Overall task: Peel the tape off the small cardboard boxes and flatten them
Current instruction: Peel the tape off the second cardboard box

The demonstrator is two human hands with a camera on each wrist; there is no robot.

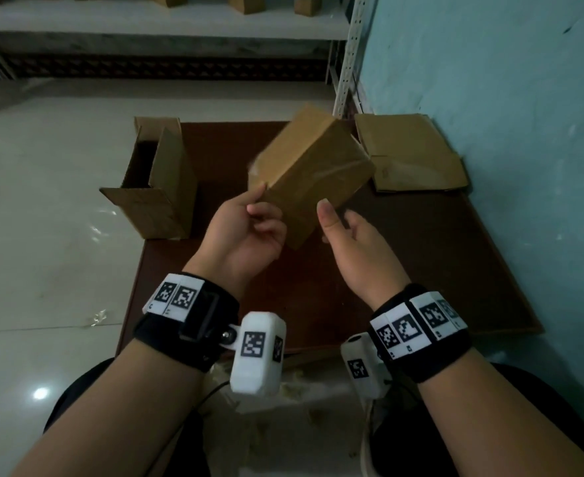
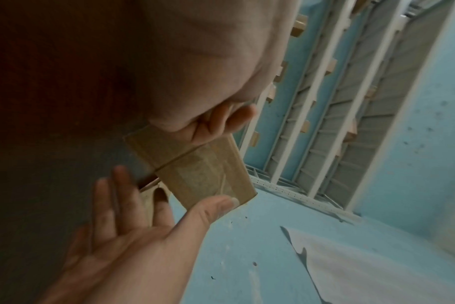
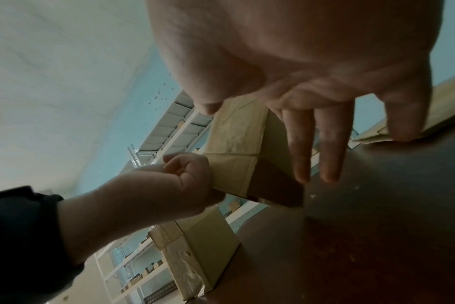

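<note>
A small closed cardboard box [image 1: 304, 173] hangs tilted above the brown table [image 1: 421, 270], with clear tape [image 1: 338, 170] running across one face. My left hand [image 1: 257, 201] pinches its near left corner between thumb and curled fingers. In the left wrist view the box [image 2: 195, 170] shows a taped face below those fingers [image 2: 221, 121]. My right hand [image 1: 335, 215] is just right of the box's lower edge, with its fingers straight and spread. Its thumb [image 2: 221, 203] touches the box's corner. The right wrist view shows the box [image 3: 237, 148] beyond the straight fingers [image 3: 327, 144].
An opened box [image 1: 160, 187] stands upright at the table's left edge, flaps up. A flattened box [image 1: 411, 153] lies at the back right against the blue wall [image 1: 490, 63]. White shelving [image 1: 146, 18] with more boxes runs behind. Pale tiled floor [image 1: 43, 201] lies to the left.
</note>
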